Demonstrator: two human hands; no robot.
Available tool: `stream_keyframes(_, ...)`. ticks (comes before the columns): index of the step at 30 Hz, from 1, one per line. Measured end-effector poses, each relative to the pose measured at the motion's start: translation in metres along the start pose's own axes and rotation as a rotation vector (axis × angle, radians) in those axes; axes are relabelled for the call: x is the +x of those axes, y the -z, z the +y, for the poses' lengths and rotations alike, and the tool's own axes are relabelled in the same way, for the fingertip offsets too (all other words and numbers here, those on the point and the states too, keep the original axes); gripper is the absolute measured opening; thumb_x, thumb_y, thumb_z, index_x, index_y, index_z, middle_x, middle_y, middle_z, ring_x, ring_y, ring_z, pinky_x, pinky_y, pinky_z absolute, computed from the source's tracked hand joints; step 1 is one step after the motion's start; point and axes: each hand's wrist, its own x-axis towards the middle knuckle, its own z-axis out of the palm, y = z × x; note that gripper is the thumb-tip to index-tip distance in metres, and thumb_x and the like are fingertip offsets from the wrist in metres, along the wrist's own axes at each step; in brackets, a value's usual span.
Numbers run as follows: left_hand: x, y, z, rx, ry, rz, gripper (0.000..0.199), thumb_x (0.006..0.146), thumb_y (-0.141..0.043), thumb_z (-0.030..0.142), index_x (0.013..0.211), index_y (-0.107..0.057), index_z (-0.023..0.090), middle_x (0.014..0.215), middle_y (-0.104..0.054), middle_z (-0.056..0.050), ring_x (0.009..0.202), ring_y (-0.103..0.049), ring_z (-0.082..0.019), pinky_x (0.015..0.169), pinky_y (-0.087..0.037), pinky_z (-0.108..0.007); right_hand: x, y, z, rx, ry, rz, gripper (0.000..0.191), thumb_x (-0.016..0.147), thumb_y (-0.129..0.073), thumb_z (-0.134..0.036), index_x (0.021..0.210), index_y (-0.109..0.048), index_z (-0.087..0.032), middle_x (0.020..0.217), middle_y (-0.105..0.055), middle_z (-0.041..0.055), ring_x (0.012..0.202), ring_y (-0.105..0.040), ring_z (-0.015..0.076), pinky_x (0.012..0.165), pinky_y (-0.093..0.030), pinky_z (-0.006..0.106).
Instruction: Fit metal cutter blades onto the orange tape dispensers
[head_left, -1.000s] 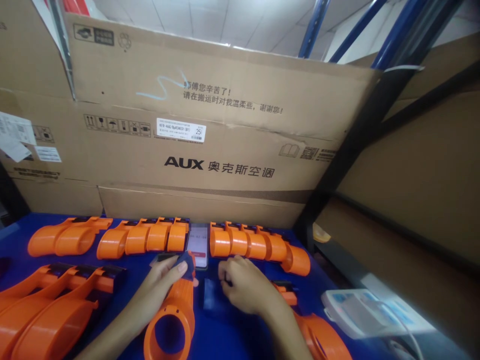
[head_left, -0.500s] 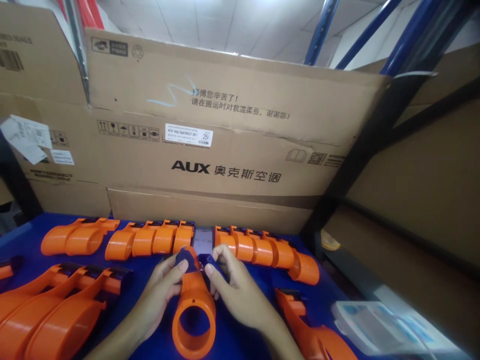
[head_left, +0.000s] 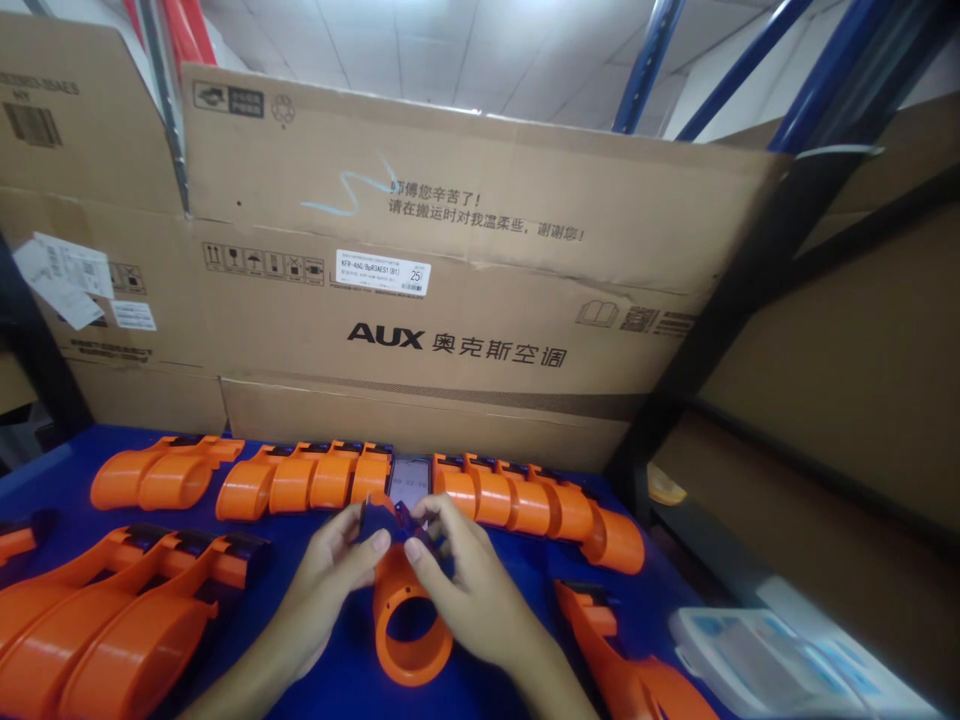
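Low in the centre of the head view, an orange part with a round ring (head_left: 412, 635) has its upper end between my two hands. My left hand (head_left: 337, 560) pinches that upper end from the left, thumb on the near side. On the right, my right hand (head_left: 465, 580) has thumb and fingers closed on a small dark blue piece (head_left: 405, 518) at the top of the orange part. Fingers partly hide where the two pieces meet.
Orange parts with dark strips stand in rows at the back left (head_left: 244, 490), back right (head_left: 525, 505), front left (head_left: 135, 650) and front right (head_left: 637, 680). A phone (head_left: 411, 478) lies between the back rows. A clear plastic case (head_left: 750, 660) sits at the right. Behind rises a cardboard wall (head_left: 450, 420).
The ring of the orange part has swung up and to the right. The dark blue piece has turned between my fingers, and my left thumb has shifted slightly right and down.
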Motion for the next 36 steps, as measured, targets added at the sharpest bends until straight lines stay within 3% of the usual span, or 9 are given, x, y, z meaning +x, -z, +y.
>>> stream_keyframes(6, -0.001, 0.011, -0.015, -0.093, -0.081, 0.141, 0.063, 0.073, -0.085, 0.034, 0.131, -0.061, 0.026, 0.146, -0.060, -0.008, 0.139, -0.049, -0.033, 0.108, -0.048, -0.042, -0.002, -0.004, 0.002, 0.027, 0.019, 0.026, 0.039, 0.097, -0.059, -0.038, 0.134, -0.051, -0.027, 0.131, -0.064, 0.0081, 0.119, -0.062, 0.0244, 0.103, -0.050, 0.041)
stream_keyframes(10, -0.005, 0.011, -0.016, -0.104, -0.124, 0.039, 0.068, 0.074, -0.084, 0.037, 0.136, -0.061, 0.025, 0.150, -0.056, -0.010, 0.144, -0.041, -0.035, 0.115, -0.041, -0.043, -0.005, -0.001, 0.001, -0.104, 0.077, 0.116, 0.052, 0.093, -0.065, -0.041, 0.141, -0.050, -0.028, 0.135, -0.062, 0.0093, 0.123, -0.060, 0.0282, 0.107, -0.046, 0.046)
stream_keyframes(14, -0.004, 0.012, -0.011, -0.071, -0.207, -0.056, 0.067, 0.079, -0.077, 0.045, 0.140, -0.058, 0.024, 0.152, -0.054, -0.012, 0.144, -0.041, -0.035, 0.119, -0.035, -0.044, -0.004, 0.001, 0.001, -0.226, 0.194, 0.142, 0.068, 0.082, -0.076, -0.051, 0.141, -0.053, -0.027, 0.127, -0.065, 0.0110, 0.115, -0.064, 0.0301, 0.101, -0.051, 0.044)
stream_keyframes(16, -0.002, 0.012, -0.007, 0.002, -0.231, -0.075, 0.063, 0.082, -0.075, 0.043, 0.140, -0.058, 0.024, 0.149, -0.057, -0.011, 0.142, -0.045, -0.033, 0.120, -0.033, -0.043, -0.004, 0.000, 0.002, -0.291, 0.262, 0.160, 0.072, 0.078, -0.079, -0.055, 0.140, -0.056, -0.027, 0.122, -0.066, 0.0117, 0.110, -0.065, 0.0308, 0.098, -0.053, 0.046)
stream_keyframes(20, -0.001, 0.009, 0.000, 0.177, -0.285, 0.028, 0.054, 0.077, -0.080, 0.036, 0.128, -0.064, 0.025, 0.135, -0.068, -0.008, 0.132, -0.056, -0.032, 0.115, -0.038, -0.040, -0.004, -0.002, 0.002, -0.369, 0.387, 0.171, 0.068, 0.081, -0.077, -0.054, 0.141, -0.056, -0.031, 0.120, -0.066, 0.0118, 0.108, -0.064, 0.0308, 0.095, -0.054, 0.049)
stream_keyframes(26, 0.000, 0.008, 0.001, 0.229, -0.314, 0.109, 0.044, 0.073, -0.082, 0.035, 0.113, -0.068, 0.023, 0.119, -0.074, -0.006, 0.124, -0.061, -0.033, 0.108, -0.044, -0.039, -0.003, -0.004, 0.001, -0.393, 0.429, 0.170, 0.068, 0.082, -0.077, -0.053, 0.142, -0.056, -0.029, 0.121, -0.065, 0.0131, 0.109, -0.064, 0.0302, 0.093, -0.055, 0.047)
stream_keyframes(32, -0.002, 0.008, 0.003, 0.281, -0.331, 0.087, 0.041, 0.077, -0.079, 0.035, 0.114, -0.067, 0.024, 0.120, -0.073, -0.006, 0.127, -0.058, -0.033, 0.110, -0.041, -0.040, -0.004, -0.006, 0.000, -0.392, 0.427, 0.163, 0.069, 0.081, -0.077, -0.054, 0.142, -0.057, -0.028, 0.121, -0.065, 0.0133, 0.107, -0.064, 0.0301, 0.092, -0.055, 0.047)
stream_keyframes(36, -0.012, 0.002, 0.011, 0.203, -0.341, 0.072, 0.064, 0.080, -0.077, 0.043, 0.137, -0.054, 0.027, 0.143, -0.060, -0.008, 0.139, -0.048, -0.034, 0.116, -0.036, -0.040, -0.005, -0.008, -0.001, -0.329, 0.372, 0.210, 0.072, 0.079, -0.079, -0.053, 0.141, -0.057, -0.026, 0.121, -0.067, 0.0133, 0.107, -0.065, 0.0315, 0.094, -0.054, 0.048)
